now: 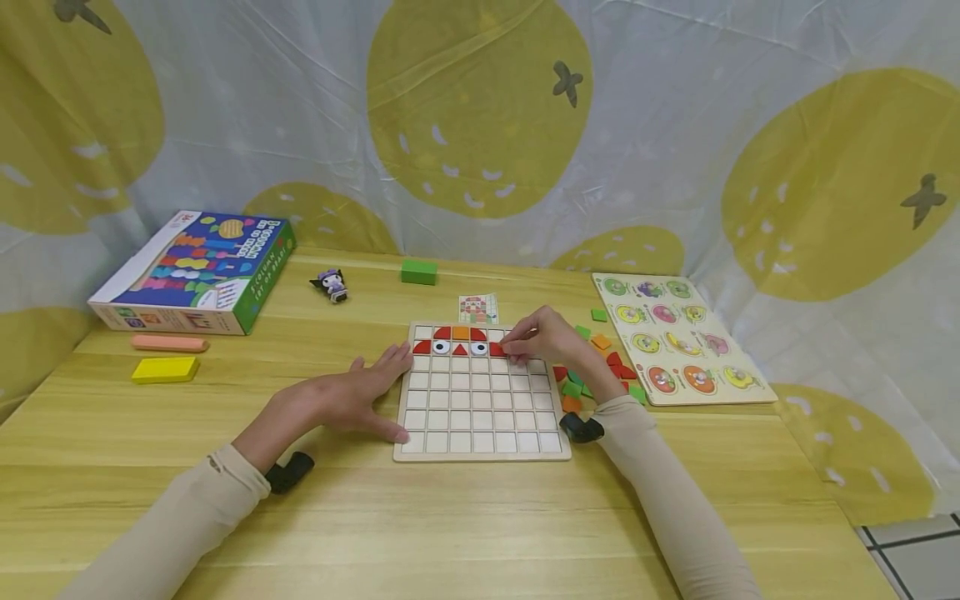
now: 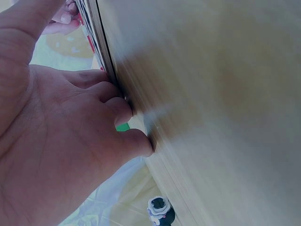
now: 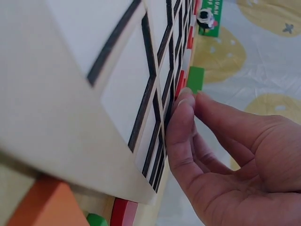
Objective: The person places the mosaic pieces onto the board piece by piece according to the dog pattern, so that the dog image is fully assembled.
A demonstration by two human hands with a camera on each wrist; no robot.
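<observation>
A square wooden grid board lies on the table. Near its top, red and orange pieces and two round eye pieces fill some cells; most lower cells are bare. My right hand pinches a red tile between thumb and fingertips, at the second row. In the right wrist view, the red tile shows just past those fingertips. My left hand is spread along the board's left edge, thumb near the lower corner and fingers farther up; the left wrist view shows this hand with fingertips against the edge.
A small picture card lies behind the board. Loose coloured tiles are scattered to its right, beside a fruit puzzle board. Farther back are a green block, a small figurine and a game box; a yellow block lies left.
</observation>
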